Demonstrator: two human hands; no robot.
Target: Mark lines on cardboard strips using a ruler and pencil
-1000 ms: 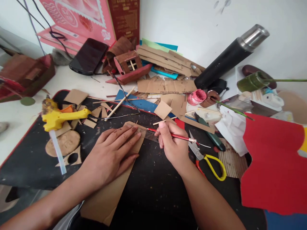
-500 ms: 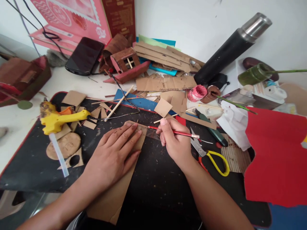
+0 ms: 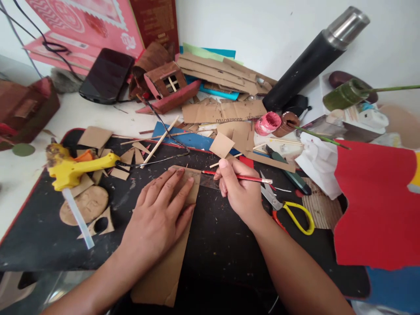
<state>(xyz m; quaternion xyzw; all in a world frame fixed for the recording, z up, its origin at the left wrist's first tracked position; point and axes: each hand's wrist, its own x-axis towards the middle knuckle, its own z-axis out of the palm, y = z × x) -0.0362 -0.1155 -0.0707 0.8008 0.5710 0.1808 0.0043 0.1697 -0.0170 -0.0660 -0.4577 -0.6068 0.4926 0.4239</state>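
Note:
My left hand [image 3: 154, 212] lies flat with fingers spread on a long brown cardboard strip [image 3: 164, 278], pressing it to the black mat. Across the strip's far end is a clear ruler-like strip [image 3: 209, 181], partly under my left fingers. My right hand [image 3: 241, 190] grips a red pencil [image 3: 251, 178] with a pale eraser end. The pencil's tip points left and meets the cardboard's right edge beside the clear strip. A thin wooden stick [image 3: 214, 165] shows by my right fingertips; whether they hold it I cannot tell.
On the left rests a yellow glue gun [image 3: 82, 166] by cardboard scraps. Yellow-handled scissors [image 3: 297, 214] and a green cutter [image 3: 292, 175] lie right of my hand. Behind stand a small boat model [image 3: 169, 89], a pink paint jar [image 3: 268, 123] and a leaning black flask [image 3: 311, 63].
The view has shifted slightly. My left hand and the cardboard's near end look turned a little to the right. My right hand keeps the pencil at nearly the same spot.

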